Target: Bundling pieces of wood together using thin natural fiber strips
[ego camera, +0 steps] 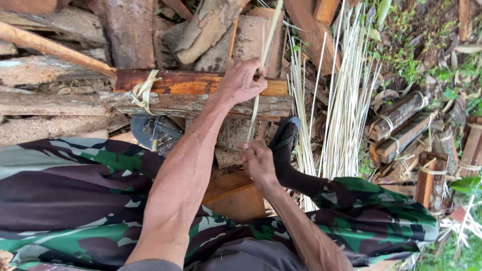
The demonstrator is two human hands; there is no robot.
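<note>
Pale split strips (346, 100) beside tied firewood bundles (401, 128), right

Left hand (241, 83) reaches forward, fingers curled; right hand (257, 159) pinches, held nearer the body.

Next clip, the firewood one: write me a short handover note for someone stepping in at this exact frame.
Left hand: pressed on top of the wood bundle, gripping the pale strip where it crosses the right end.
Right hand: pinching the strip's lower end, below the bundle.
Done: the bundle's left end already carries a knotted tie. Tied bundles lie to the right, spare strips beside them.
Left: the right-end strip is not yet knotted.
</note>
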